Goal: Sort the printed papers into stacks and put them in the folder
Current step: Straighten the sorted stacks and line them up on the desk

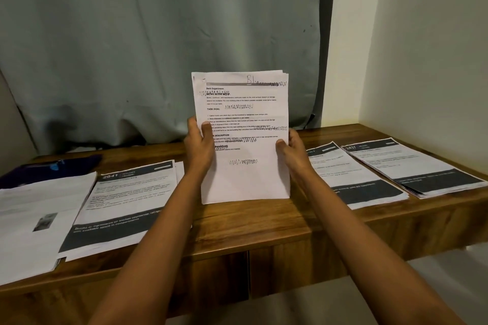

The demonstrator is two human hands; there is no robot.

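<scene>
Dim, warm indoor light, soft shadows, wide-angle bending at the edges, and fine print slightly blurred.

Inspector: Sheaf [241,137]?
Clerk: White, black print, dark scribbles.
Inspector: Left of sheaf?
Clerk: Left stack [124,200]: white, charcoal bands. Folder [47,166]: dark purple.
Inspector: Right of sheaf?
Clerk: Near stack [351,174], far stack [412,166]: same. Desk [250,221]: brown woodgrain. Curtain [158,34]: grey-green.

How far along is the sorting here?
Done: plain stack, 2641 stack, right stack and 2437 stack lie on the desk. In hand: left hand and right hand grip a fifth sheaf upright, bottom edge apparently on the desk. Left: lay it down, then put all stacks into the dark folder, back left, seemingly not yet filled.
</scene>
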